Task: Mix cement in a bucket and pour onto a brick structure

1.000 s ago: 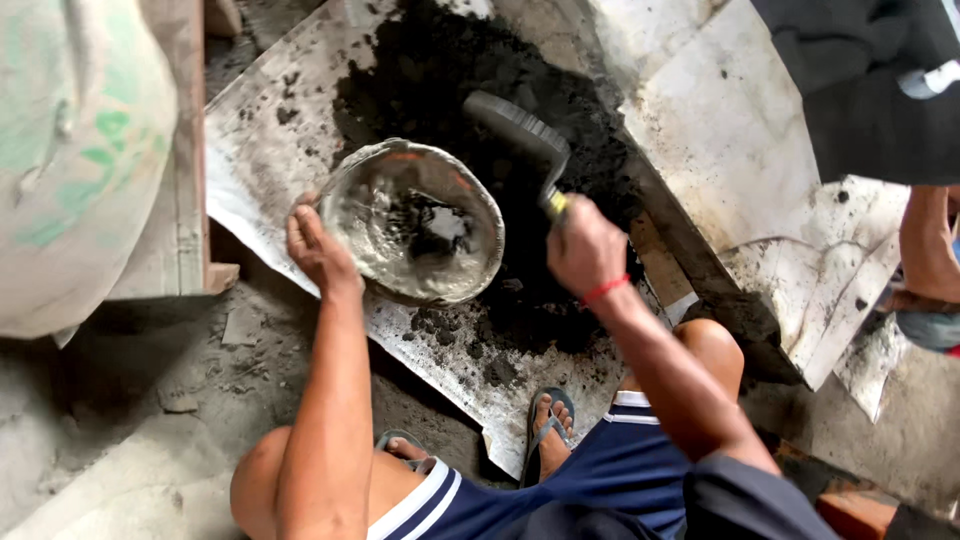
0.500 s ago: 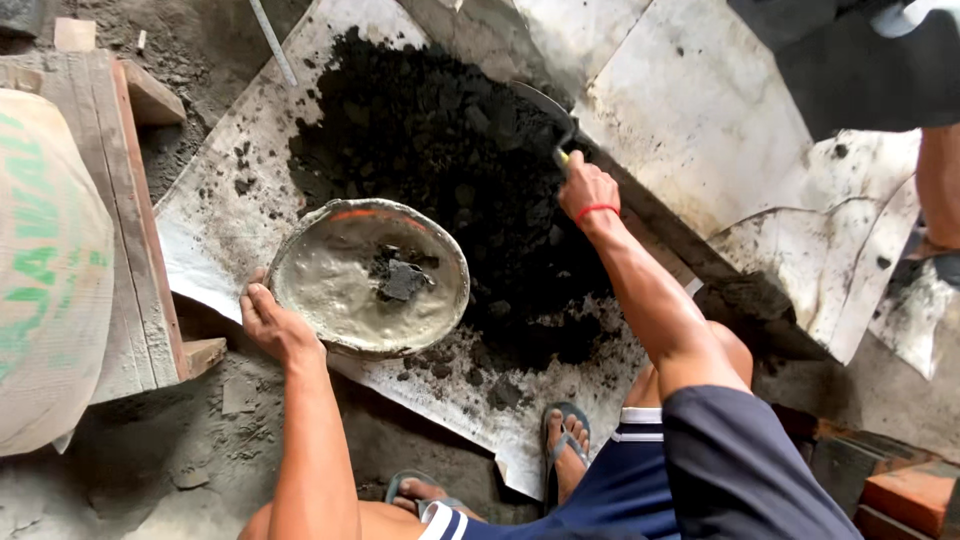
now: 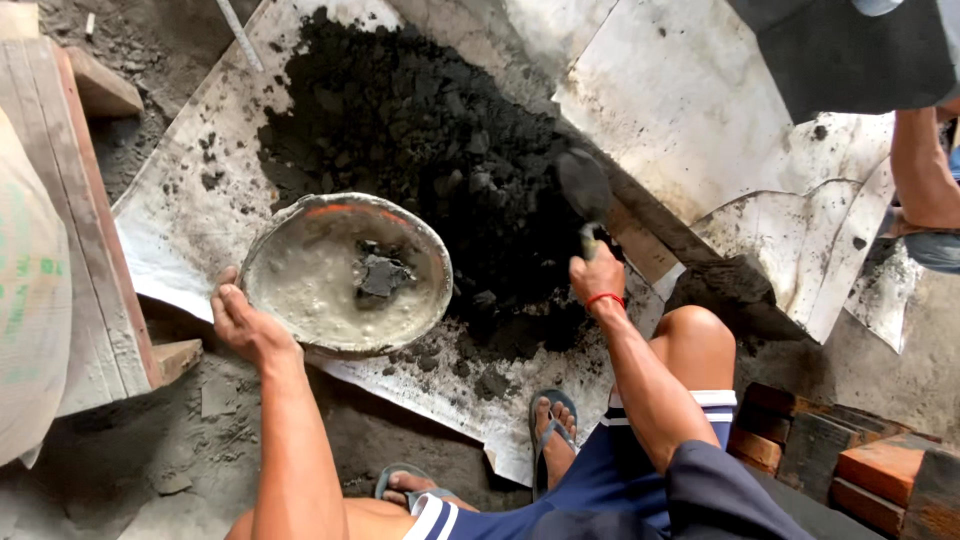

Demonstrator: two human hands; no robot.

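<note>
Gripping the rim of the shallow metal pan point(image 3: 345, 275) at its eight o'clock edge, my left hand point(image 3: 245, 325) has its fingers hooked over the lip, while my right hand point(image 3: 597, 280) is clenched round the handle of a small trowel point(image 3: 585, 190) whose blade sits in the dark soil heap point(image 3: 420, 130) at the pan's two o'clock. The pan rests on the pale sheet point(image 3: 190, 210), just beside the heap, with only a small clump of soil inside, so I judge it light for now; it looks stiff, gritty rather than slippery, and best held at opposite rims once loaded. A wooden plank point(image 3: 85, 220) lies at nine o'clock, bricks point(image 3: 850, 470) at four, another person's arm point(image 3: 920, 165) at two.
</note>
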